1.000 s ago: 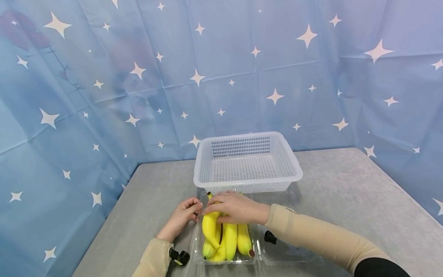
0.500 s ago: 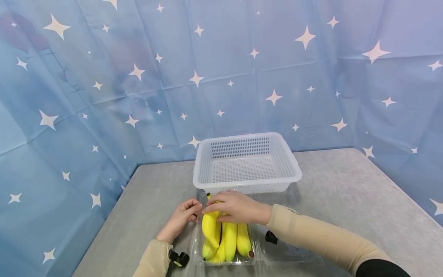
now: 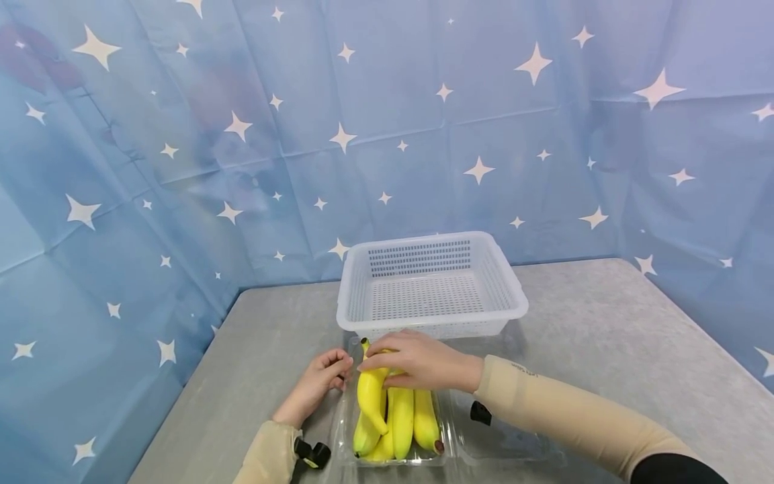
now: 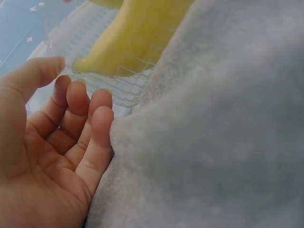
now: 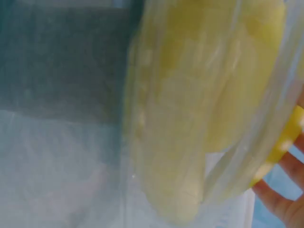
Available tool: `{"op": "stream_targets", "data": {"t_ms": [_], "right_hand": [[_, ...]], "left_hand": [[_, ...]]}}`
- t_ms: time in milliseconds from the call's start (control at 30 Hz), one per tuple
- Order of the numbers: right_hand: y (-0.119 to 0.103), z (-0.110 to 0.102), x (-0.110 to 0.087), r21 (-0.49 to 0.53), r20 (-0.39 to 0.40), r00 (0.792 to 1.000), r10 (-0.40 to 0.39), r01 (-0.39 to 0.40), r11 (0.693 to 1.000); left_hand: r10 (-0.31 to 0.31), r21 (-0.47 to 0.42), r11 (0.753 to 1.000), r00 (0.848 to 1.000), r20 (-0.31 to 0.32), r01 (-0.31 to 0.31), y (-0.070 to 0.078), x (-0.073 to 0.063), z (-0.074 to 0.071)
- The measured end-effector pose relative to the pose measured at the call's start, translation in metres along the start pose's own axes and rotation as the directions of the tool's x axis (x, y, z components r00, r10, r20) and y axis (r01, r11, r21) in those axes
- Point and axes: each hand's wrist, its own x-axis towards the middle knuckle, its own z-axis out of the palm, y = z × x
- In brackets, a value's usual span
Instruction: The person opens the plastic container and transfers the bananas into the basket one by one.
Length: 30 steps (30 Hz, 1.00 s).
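Note:
My right hand (image 3: 423, 359) grips a yellow banana (image 3: 370, 400) from above at the left of a clear plastic box (image 3: 342, 430). Under and beside it lie several more bananas (image 3: 403, 423), pointing lengthwise in the box. In the right wrist view, bananas show through the clear wall, with the fingers (image 5: 273, 197) at the right edge against yellow peel. My left hand (image 3: 317, 383) rests at the box's far left edge, fingers loosely curled and holding nothing. The left wrist view shows its thumb apart from the fingers, near a banana (image 4: 137, 38) behind the ribbed clear wall.
Behind the box stands a white perforated plastic basket (image 3: 432, 323). The box's clear lid (image 3: 508, 447) lies folded out to the right, partly beneath the right forearm. A grey table (image 3: 266, 323) bears everything, with a blue star-patterned curtain (image 3: 387, 134) around its back and sides.
My right hand and the banana in it have shifted slightly to the right. The left hand has stayed in place.

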Motion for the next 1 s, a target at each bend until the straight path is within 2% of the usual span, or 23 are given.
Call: {"op": "stream_targets", "data": {"t_ms": [267,567,1000], "right_hand": [[0.004,-0.005,0.001,0.009,-0.039,0.999,-0.030,0.030,1.000],[0.006,-0.014,0.001,0.008,-0.059,0.998,-0.024,0.025,1.000],[0.006,-0.013,0.001,0.014,-0.080,0.996,-0.028,0.030,0.999]], "left_hand": [[-0.004,0.005,1.000,1.000,-0.004,0.004,0.000,0.000,-0.001],[-0.008,0.005,1.000,1.000,-0.003,0.008,0.002,0.003,0.000],[-0.009,0.000,1.000,1.000,0.002,0.009,-0.001,0.001,-0.002]]}}
